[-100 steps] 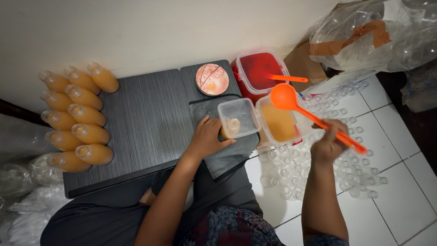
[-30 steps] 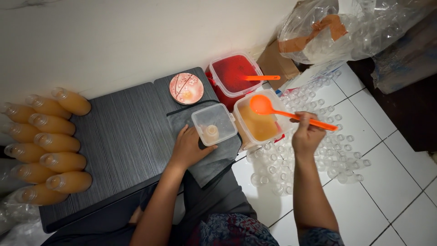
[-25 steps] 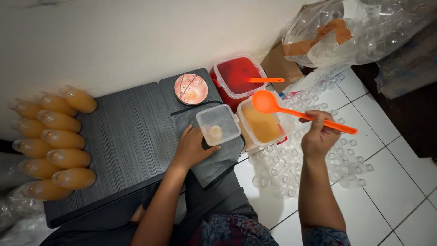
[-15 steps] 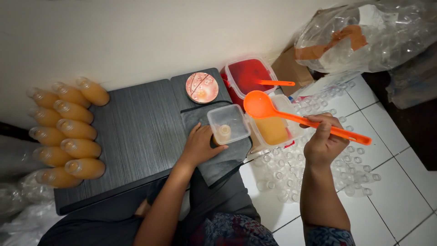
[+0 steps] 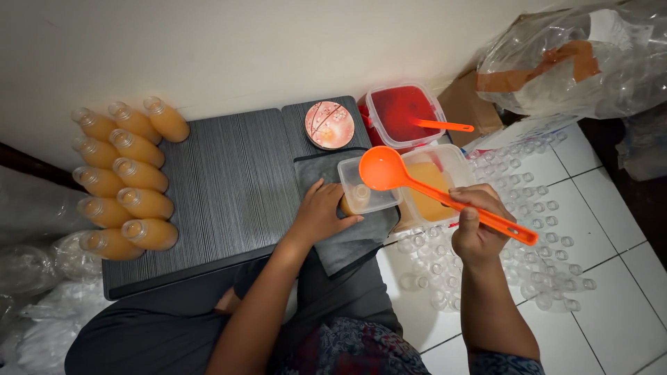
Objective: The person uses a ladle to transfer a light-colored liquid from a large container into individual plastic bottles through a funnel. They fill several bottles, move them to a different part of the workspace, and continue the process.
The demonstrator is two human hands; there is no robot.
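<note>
our right hand (image 5: pixel 478 229) is gripping the orange ladle (image 5: pixel 417 186), now shifting left over the small tub (image 5: pixel 367 186). our left hand (image 5: pixel 321 215) is steadying it, seemingly clasping a bottle (image 5: pixel 356 199).

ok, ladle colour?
Orange ladle, held in the right hand; head view.

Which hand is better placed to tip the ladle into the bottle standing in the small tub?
The right. The right hand grips the handle of the orange ladle, whose bowl hangs over the small tub near the bottle. The left hand is busy steadying that tub.
</note>
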